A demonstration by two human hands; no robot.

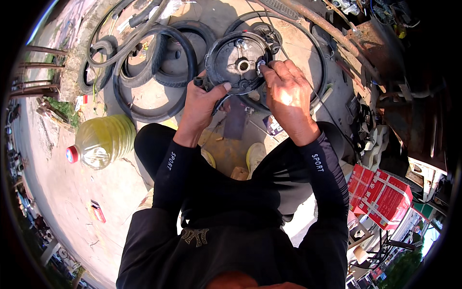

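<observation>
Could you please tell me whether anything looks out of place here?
The small flat red item looks stray, lying alone on the ground to the person's left. Beyond the left hand, loose tyres overlap untidily. I see no clear spill.

Open concrete (pixel 120 190) spreads to the person's left, interrupted beside the left knee (pixel 155 144) by a large plastic bottle of yellow liquid (pixel 108 139). Overlapping tires (pixel 157 58) crowd the ground beyond the left hand (pixel 201 108). Below the wheel (pixel 224 59), a gap parts that hand from the right hand (pixel 288 94), beside which a thin black cable (pixel 330 114) slants across the way.
</observation>
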